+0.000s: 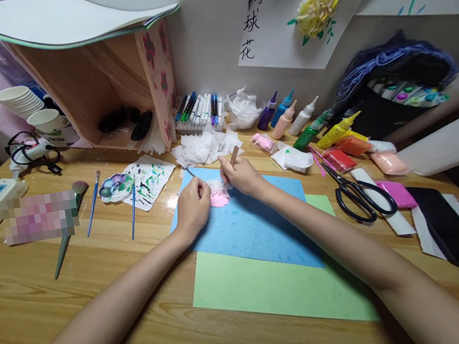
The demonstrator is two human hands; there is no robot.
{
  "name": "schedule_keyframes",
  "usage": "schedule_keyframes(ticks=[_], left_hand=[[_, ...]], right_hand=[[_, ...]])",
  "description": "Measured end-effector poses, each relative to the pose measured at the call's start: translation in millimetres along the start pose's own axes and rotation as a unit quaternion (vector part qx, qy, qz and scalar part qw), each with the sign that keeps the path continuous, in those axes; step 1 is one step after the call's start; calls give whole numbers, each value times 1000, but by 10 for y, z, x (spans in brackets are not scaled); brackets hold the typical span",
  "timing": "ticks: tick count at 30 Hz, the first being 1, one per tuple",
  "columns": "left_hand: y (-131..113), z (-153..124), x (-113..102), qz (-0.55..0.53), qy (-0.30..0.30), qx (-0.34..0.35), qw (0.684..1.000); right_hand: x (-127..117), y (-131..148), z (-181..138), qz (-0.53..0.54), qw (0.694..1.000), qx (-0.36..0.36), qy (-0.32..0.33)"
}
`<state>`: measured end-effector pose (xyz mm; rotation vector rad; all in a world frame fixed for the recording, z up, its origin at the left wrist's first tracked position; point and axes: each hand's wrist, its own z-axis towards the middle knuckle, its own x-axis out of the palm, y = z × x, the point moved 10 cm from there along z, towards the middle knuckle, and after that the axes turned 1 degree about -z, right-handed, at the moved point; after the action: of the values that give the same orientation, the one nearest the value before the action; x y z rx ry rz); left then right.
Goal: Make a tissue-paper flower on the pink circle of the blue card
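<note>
Pink clay with a whitish ruffled top (218, 192) lies on the blue sheet (260, 231), between my two hands. Just left of it, my left hand (193, 205) is closed, and a thin dark stick (190, 172) pokes out above its fingers. On the other side my right hand (242, 177) grips a brown wooden-handled tool (234, 154), whose upper end sticks up out of the fist. Its working end is hidden by the fingers, close to the clay. A green sheet (270, 293) lies under the blue one.
Behind my hands are crumpled white tissue (207, 146), a box of markers (200, 111) and paint bottles (282, 120). Black-handled scissors (360, 200) and a phone (451, 224) lie to the right. Brushes (94, 202) and a paint-smeared paper (150, 181) lie left.
</note>
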<state>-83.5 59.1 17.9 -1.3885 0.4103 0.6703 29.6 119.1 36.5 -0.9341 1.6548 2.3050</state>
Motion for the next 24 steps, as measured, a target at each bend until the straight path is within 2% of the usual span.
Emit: schedule_keyframes(ticks=[3, 6, 8, 11, 13, 20, 24], left_hand=[[2, -1, 0, 4, -1, 0, 1000], [7, -1, 5, 9, -3, 0, 1000], [11, 1, 10, 11, -3, 0, 1000], [15, 4, 12, 11, -5, -1, 1000], [16, 3, 8, 10, -7, -1, 1000], [4, -8, 1, 8, -8, 1, 1000], [3, -7, 5, 9, -7, 4, 1000]], right_hand=[[-71, -57, -77, 48, 999, 4, -22], [-220, -104, -298, 92, 992, -7, -85], [-259, -33, -446, 95, 989, -56, -99], [-222, 164, -601, 55, 981, -163, -87], [-191, 215, -633, 17, 977, -194, -88], [-107, 145, -552, -21, 980, -185, -71], [-91, 98, -526, -26, 985, -155, -66]])
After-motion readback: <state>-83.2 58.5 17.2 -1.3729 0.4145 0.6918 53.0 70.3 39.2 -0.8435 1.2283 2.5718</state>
